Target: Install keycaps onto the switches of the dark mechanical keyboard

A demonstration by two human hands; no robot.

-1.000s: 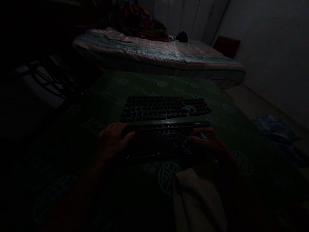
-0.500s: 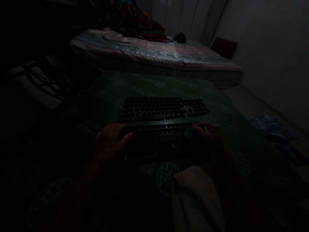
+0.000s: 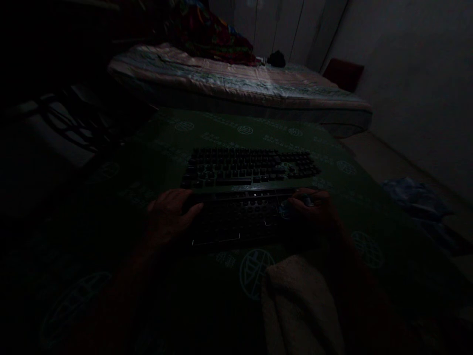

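Dim light hides much detail. A dark keyboard base (image 3: 236, 217), its keycaps apparently off, lies on the green printed table. Around its left end is my left hand (image 3: 170, 212), thumb over the top edge. Over its right end my right hand (image 3: 312, 204) is closed on a small pale-blue object (image 3: 284, 209) that looks like a brush; its exact kind is too dark to make out. Just beyond the base, black keycaps (image 3: 236, 165) are laid out in keyboard order.
A beige cloth (image 3: 301, 301) lies on the green table covering (image 3: 207, 133) near me. Behind the table stands a bed (image 3: 236, 86) with a patterned blanket (image 3: 218, 37). Bluish fabric (image 3: 417, 197) is on the floor at right.
My right hand has shifted slightly left and toward me over the keyboard base, carrying the pale-blue object. My left hand stays at the left end.
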